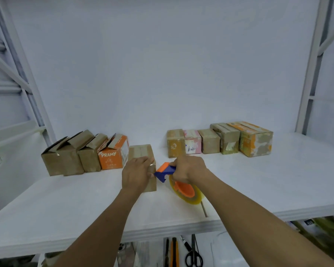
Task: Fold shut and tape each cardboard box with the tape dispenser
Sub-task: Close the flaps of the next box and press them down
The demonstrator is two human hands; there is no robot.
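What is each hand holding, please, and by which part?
The right hand grips the tape dispenser by its blue handle; the left hand holds the cardboard box at its near top edge.

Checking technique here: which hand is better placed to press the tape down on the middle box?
Probably the left hand: it already holds the box at its near top edge, while the right hand grips the tape dispenser beside it.
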